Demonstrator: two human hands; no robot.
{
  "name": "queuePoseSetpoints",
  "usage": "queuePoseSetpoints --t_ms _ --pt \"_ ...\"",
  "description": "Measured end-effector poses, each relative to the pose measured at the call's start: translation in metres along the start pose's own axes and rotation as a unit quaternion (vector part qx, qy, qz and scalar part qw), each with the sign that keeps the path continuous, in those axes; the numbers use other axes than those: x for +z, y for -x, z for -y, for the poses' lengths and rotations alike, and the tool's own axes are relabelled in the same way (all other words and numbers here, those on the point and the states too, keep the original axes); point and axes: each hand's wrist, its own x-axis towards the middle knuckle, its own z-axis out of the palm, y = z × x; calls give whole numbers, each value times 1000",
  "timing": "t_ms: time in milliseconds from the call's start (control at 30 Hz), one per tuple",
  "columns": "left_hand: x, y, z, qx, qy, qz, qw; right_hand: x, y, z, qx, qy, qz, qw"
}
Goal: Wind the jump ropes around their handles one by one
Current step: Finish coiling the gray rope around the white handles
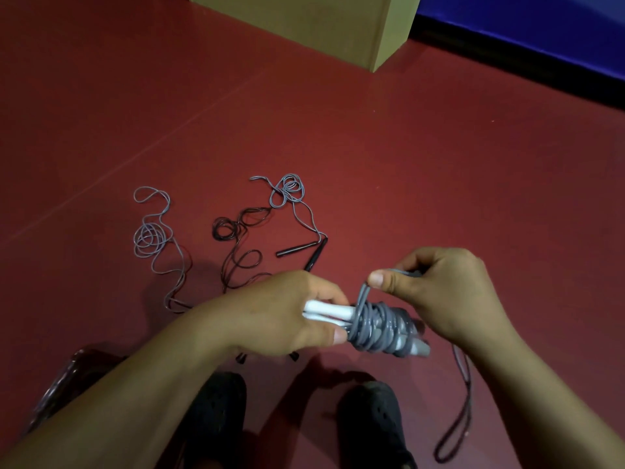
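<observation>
My left hand (287,313) grips a pair of white handles (333,313) held side by side over the red floor. Grey rope (380,328) is coiled many times around their right half. My right hand (439,292) pinches the free end of that grey rope between thumb and fingers, just above the coil. Loose ropes lie on the floor beyond: a grey one (150,236) at the left, a dark one (236,231) in the middle, and a grey one (289,191) joined to two black handles (306,250).
A tan cardboard box (321,25) stands at the back. A blue wall base (527,32) runs along the upper right. A dark rope loop (455,418) lies by my right forearm. My two dark shoes (216,418) are at the bottom, a dark object (64,380) at the lower left.
</observation>
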Motion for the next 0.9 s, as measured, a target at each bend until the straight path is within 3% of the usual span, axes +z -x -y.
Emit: queuePoseSetpoints --t_ms 100,267,633,733,900 --pt "-6 3 -5 16 68 45 997 -3 -4 -5 27 -12 15 999" --pt "-10 7 -13 45 136 82 986 -10 -6 -6 39 -193 65 978" --pt "-5 6 -16 100 327 74 937 4 -13 -10 18 -372 71 926" --pt "-4 4 -16 88 417 63 902 4 -8 -7 -92 -240 31 966" --pt "-5 0 -19 68 510 -31 857 10 0 -1 -92 -146 38 984"
